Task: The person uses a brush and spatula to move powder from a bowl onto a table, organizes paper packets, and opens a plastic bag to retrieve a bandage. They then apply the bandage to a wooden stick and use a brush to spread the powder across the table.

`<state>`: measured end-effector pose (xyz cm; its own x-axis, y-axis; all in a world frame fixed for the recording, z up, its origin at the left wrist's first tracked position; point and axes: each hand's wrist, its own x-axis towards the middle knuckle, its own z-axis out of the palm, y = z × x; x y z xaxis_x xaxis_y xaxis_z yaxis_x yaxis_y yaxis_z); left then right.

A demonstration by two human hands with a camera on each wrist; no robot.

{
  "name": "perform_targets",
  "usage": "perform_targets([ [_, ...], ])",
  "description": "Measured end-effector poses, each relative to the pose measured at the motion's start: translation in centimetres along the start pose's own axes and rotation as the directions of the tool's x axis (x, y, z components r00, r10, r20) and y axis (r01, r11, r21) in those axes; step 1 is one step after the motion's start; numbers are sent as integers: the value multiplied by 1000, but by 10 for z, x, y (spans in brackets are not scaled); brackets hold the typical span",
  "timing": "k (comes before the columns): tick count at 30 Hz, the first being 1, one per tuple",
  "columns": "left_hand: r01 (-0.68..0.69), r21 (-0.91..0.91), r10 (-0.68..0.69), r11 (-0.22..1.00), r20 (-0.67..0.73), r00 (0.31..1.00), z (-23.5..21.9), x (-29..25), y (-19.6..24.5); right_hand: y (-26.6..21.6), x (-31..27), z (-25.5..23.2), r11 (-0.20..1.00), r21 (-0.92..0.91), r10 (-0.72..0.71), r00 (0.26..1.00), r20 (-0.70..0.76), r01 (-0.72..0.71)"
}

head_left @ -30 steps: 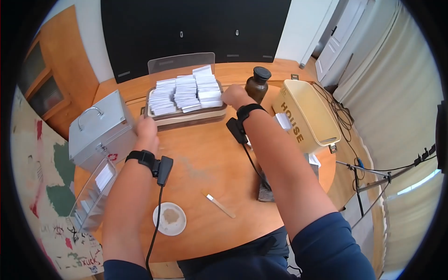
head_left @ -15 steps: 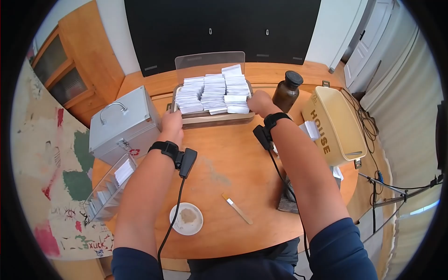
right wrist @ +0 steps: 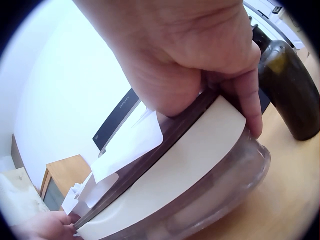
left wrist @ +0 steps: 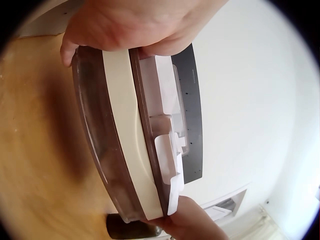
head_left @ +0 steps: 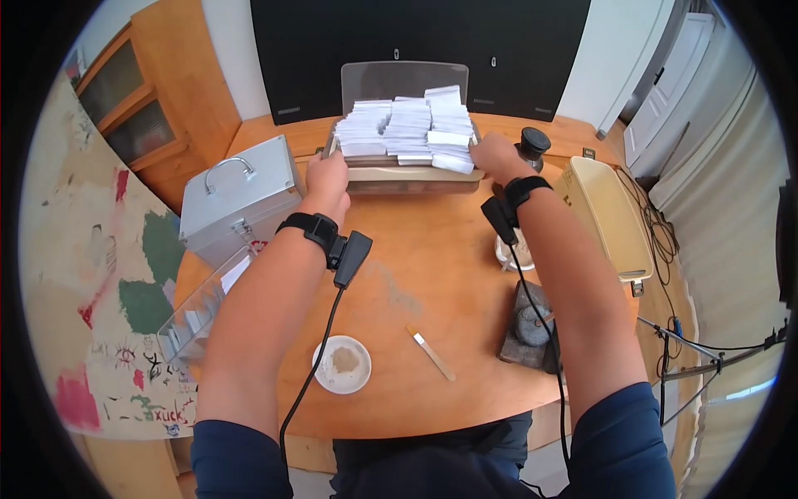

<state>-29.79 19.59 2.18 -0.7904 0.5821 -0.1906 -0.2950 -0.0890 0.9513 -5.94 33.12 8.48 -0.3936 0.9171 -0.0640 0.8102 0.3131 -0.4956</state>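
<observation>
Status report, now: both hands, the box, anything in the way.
Left hand and right hand gripping box at opposite ends. White papers packed inside; looks raised off table. Dark bottle close by right hand.

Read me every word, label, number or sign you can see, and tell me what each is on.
"XUCK", or close to it, on the painted sheet; its other scribbles are unreadable.
Yellow bin: dark lettering, mostly hidden by the right arm, unreadable.
Metal case: red mark, partly hidden, unreadable.
Papers: no readable words.
</observation>
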Motion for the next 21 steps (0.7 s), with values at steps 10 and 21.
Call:
perform_targets([
  [10,15,70,-28,997,191,981,4,-73,108,-21,-19,-88,952,306,7,998,-56,11],
  [21,-38,34,20,999,425,905,47,-182,168,5,-115,-215,977,212,22,986,-165,14],
])
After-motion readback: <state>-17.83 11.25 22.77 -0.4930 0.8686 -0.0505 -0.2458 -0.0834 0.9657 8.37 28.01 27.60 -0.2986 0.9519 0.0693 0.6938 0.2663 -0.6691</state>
